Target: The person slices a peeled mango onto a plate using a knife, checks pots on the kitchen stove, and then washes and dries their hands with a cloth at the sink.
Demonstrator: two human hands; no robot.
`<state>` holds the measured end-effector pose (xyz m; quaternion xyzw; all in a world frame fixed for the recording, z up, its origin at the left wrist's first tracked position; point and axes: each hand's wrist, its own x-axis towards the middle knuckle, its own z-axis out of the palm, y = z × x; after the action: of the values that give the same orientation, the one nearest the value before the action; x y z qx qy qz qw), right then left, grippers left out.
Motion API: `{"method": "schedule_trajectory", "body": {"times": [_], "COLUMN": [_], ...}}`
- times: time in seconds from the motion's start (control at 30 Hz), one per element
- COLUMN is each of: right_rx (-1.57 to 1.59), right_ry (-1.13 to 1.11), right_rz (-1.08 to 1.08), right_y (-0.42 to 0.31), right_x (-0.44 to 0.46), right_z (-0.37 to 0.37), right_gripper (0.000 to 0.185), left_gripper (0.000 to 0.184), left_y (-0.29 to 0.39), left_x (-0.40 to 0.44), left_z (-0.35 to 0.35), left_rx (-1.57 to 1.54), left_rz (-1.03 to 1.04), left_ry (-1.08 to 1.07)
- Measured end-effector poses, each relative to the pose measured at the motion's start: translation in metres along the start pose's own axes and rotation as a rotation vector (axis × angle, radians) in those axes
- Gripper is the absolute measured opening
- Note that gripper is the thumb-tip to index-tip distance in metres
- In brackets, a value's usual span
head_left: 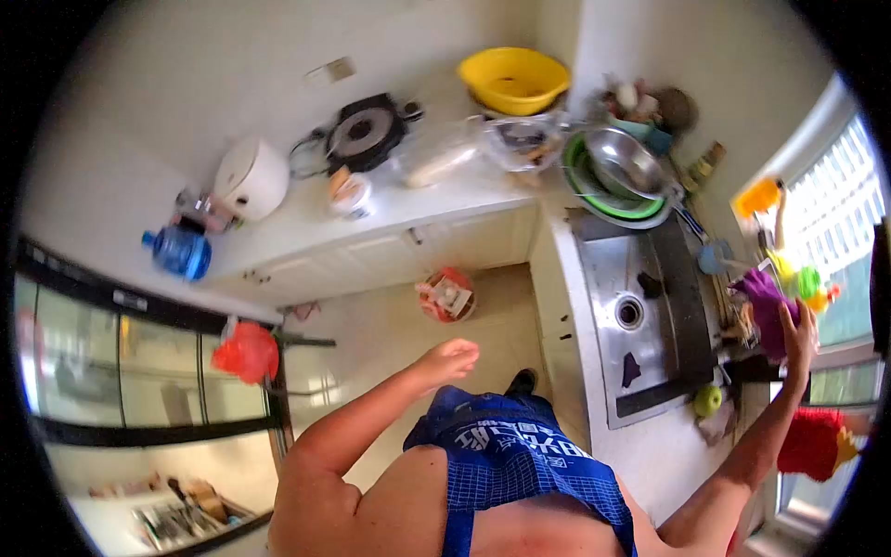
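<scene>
My right hand (800, 336) is closed on a purple cloth (767, 314) at the window side, beyond the sink. Near the cloth are a yellow and green item (811, 282) and a green apple (708, 401) on the counter edge. My left hand (452, 360) hangs over the floor in front of the blue apron (520, 446), its fingers curled together, with nothing visible in them. The metal sink (599, 325) lies between my hands, with small dark pieces (631, 369) in its basin.
Metal bowl (626, 160) and green basins stand behind the sink. On the back counter are a yellow basin (513, 79), a black cooker (365, 133) and a white appliance (252, 178). A red-lined bin (446, 295) stands on the floor. A glass-fronted cabinet (121, 357) is at left.
</scene>
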<state>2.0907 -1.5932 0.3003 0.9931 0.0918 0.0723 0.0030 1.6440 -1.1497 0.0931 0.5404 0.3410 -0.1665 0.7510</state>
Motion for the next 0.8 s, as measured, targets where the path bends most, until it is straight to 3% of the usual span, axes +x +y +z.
{"method": "schedule_trajectory", "body": {"times": [0.07, 0.1, 0.2, 0.33, 0.37, 0.43, 0.5, 0.57, 0.63, 0.73, 0.8], "right_rx": [-0.073, -0.162, -0.41, 0.316, 0.33, 0.381, 0.44, 0.455, 0.324, -0.067, -0.256], "right_ry": [0.099, 0.241, 0.46, 0.353, 0.327, 0.145, -0.291, -0.499, -0.994, -1.011, -0.997], "right_rz": [-0.064, -0.135, -0.043, -0.527, -0.649, -0.852, -0.843, -1.086, -0.864, -1.525, -1.68], "right_y": [0.015, 0.062, -0.03, -0.122, -0.173, -0.235, -0.31, -0.355, -0.427, -0.485, -0.519], "right_x": [0.01, 0.038, 0.003, -0.028, -0.062, -0.094, -0.149, -0.185, -0.274, -0.277, -0.301], "right_z": [0.009, 0.045, 0.019, 0.069, 0.074, 0.119, 0.139, 0.197, 0.155, 0.297, 0.334], "right_gripper": [0.066, 0.067, 0.059, 0.04, 0.039, 0.038, 0.04, 0.041, 0.04, 0.036, 0.034], "left_gripper": [0.054, 0.048, 0.044, 0.048, 0.052, 0.053, 0.054, 0.055, 0.054, 0.053, 0.053], "left_y": [-0.052, -0.08, -0.165, -0.293, -0.303, -0.354, -0.391, -0.42, -0.443, -0.473, -0.494], "left_x": [-0.03, -0.047, -0.091, -0.141, -0.163, -0.191, -0.22, -0.25, -0.269, -0.29, -0.297], "left_z": [-0.025, -0.035, -0.058, -0.088, -0.09, -0.08, -0.076, -0.072, -0.06, -0.033, -0.008], "left_rx": [-0.031, -0.008, -0.021, -0.011, 0.079, 0.039, -0.016, -0.049, -0.186, -0.454, -0.566], "left_rz": [-0.004, 0.037, 0.059, -0.039, -0.137, -0.087, -0.12, -0.15, -0.16, -0.155, -0.168], "left_ry": [0.12, 0.233, 0.459, 0.577, 0.59, 0.852, 0.94, 1.047, 1.239, 1.418, 1.441]}}
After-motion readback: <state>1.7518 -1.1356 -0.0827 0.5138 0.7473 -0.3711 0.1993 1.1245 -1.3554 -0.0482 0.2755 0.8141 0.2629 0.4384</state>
